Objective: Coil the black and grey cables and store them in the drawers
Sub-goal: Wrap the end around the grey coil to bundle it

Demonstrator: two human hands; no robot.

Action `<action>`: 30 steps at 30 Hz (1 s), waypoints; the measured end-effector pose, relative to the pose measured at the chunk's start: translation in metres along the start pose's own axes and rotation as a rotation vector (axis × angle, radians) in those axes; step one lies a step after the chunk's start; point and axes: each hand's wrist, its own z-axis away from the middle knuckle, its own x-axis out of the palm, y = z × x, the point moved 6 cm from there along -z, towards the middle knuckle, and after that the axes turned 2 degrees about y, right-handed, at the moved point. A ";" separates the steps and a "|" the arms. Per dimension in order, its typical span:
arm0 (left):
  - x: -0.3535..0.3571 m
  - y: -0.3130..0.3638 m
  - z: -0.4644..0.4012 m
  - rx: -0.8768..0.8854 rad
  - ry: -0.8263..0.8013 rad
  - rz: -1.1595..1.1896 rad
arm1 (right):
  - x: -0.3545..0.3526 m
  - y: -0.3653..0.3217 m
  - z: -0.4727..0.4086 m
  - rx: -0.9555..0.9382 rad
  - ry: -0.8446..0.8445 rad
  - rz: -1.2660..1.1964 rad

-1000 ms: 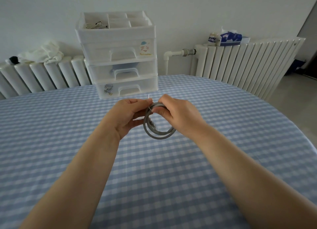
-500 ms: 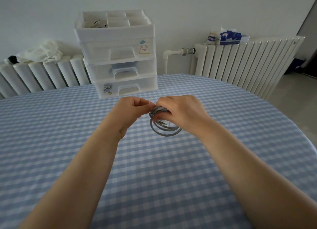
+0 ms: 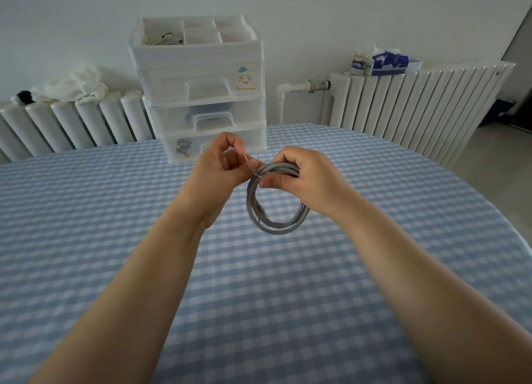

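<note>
Since the earlier frame, both hands had lifted slightly toward the drawer unit [image 3: 201,96], its three drawers closed, which stood just beyond them on the checked table [image 3: 86,211]. The right hand [image 3: 308,179] gripped the top of the grey cable [image 3: 273,202], a coil hanging upright above the table, while the left hand [image 3: 218,168] pinched a thin wire tie [image 3: 250,165] at the coil's top. Nothing lay between hands and drawers; radiators [image 3: 403,101] stood behind.
</note>
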 end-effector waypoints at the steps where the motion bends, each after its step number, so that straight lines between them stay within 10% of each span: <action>1: 0.000 0.000 0.000 0.001 -0.025 0.050 | 0.001 -0.001 0.000 0.012 -0.010 -0.038; 10: 0.011 0.008 0.002 0.108 -0.050 0.490 | 0.024 -0.007 0.010 0.286 -0.189 -0.853; 17: -0.005 0.021 0.014 0.326 0.401 -0.101 | 0.046 -0.022 0.027 0.649 -0.494 -1.195; 24: 0.016 0.038 0.030 0.645 0.432 -0.583 | 0.034 -0.021 0.024 0.708 -0.603 -1.242; 30: 0.014 0.033 0.025 0.556 0.391 -0.592 | 0.012 0.000 0.008 0.699 -0.234 -1.274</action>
